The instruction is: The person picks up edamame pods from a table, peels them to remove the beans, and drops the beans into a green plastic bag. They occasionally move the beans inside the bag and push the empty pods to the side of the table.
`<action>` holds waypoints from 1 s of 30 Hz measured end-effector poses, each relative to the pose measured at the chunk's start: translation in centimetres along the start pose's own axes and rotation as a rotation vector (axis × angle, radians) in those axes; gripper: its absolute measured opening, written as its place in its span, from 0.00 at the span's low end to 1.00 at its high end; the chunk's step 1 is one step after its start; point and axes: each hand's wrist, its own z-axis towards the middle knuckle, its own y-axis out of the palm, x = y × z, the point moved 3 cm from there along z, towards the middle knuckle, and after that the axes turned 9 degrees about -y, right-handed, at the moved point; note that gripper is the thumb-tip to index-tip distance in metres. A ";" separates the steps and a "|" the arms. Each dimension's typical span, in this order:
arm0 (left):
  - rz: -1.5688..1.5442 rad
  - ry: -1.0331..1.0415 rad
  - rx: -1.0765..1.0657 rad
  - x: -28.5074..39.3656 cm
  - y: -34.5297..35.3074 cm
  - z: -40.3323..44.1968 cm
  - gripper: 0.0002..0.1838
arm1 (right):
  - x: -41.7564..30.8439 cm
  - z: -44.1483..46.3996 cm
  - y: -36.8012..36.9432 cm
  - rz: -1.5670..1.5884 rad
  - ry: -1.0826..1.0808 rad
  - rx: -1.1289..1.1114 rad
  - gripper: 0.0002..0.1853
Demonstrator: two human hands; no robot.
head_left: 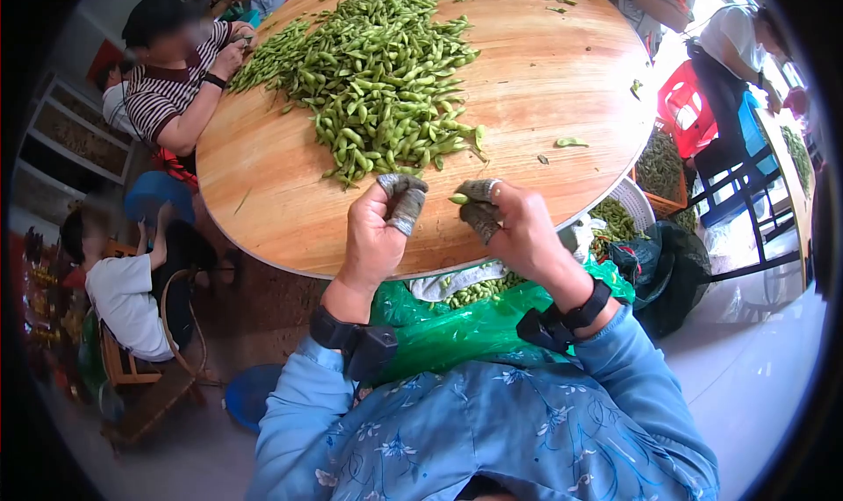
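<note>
A large heap of green soybean pods [378, 88] lies on the round wooden table [281, 204]. My right hand [518, 224], with grey coverings on its thumb and fingertips, pinches a green soybean pod [458, 199] that pokes out to the left. Just across from it, my left hand [378, 233] is closed with its covered thumb and fingers pressed together. Whatever may be between those fingers is hidden. Both hands hover near the table's front edge, a small gap apart. Several loose pods [571, 142] lie to the right of the heap.
Below the table edge, a green plastic bag [457, 330] lies across my lap, with shelled beans [481, 292] by a white cloth. A white basket [634, 204] and an orange crate [674, 194] stand at right. Other people sit around; one [171, 88] handles pods at the left.
</note>
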 end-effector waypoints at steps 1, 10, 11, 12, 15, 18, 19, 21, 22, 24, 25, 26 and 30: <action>0.036 0.010 0.010 0.2 -0.3 0.0 0.04 | -0.7 0.4 -0.8 -0.165 -0.081 -0.063 0.09; 0.650 -0.058 -0.206 0.7 2.5 -1.0 0.05 | -1.9 0.2 -1.3 -0.485 -0.316 -0.292 0.12; 0.625 -0.048 -0.211 0.6 2.5 -1.1 0.04 | -2.0 0.3 -1.4 -0.482 -0.287 -0.305 0.12; 0.626 -0.046 -0.211 0.6 2.7 -1.2 0.04 | -2.4 0.1 -1.5 -0.483 -0.289 -0.304 0.12; 0.502 0.085 -0.080 1.4 2.9 -2.0 0.07 | -1.2 -1.3 -2.1 0.372 0.270 0.026 0.16; 0.566 0.063 -0.021 1.4 3.2 -3.3 0.07 | -1.2 -2.4 -2.3 0.634 0.477 -0.050 0.15; 0.626 0.157 -0.007 1.5 3.5 -3.7 0.08 | -1.2 -2.8 -2.1 0.689 0.521 -0.051 0.12; 0.698 0.302 -0.006 1.5 3.7 -4.2 0.14 | -1.4 -3.3 -2.1 0.764 0.535 -0.038 0.12; 0.698 0.301 -0.007 1.5 3.7 -4.3 0.14 | -1.5 -3.4 -2.0 0.840 0.544 -0.026 0.12; 0.805 0.379 0.005 1.7 3.8 -4.5 0.18 | -2.0 -3.4 -2.0 0.864 0.538 -0.006 0.10; 0.806 0.378 0.004 1.7 3.8 -4.6 0.18 | -1.9 -3.4 -1.9 0.880 0.540 -0.002 0.10; 0.823 0.417 0.004 1.7 3.8 -4.6 0.18 | -1.9 -3.4 -1.9 0.896 0.541 0.003 0.09; 0.856 0.494 -0.002 2.5 3.9 -4.7 0.13 | -2.1 -3.4 -1.9 0.892 0.507 -0.008 0.09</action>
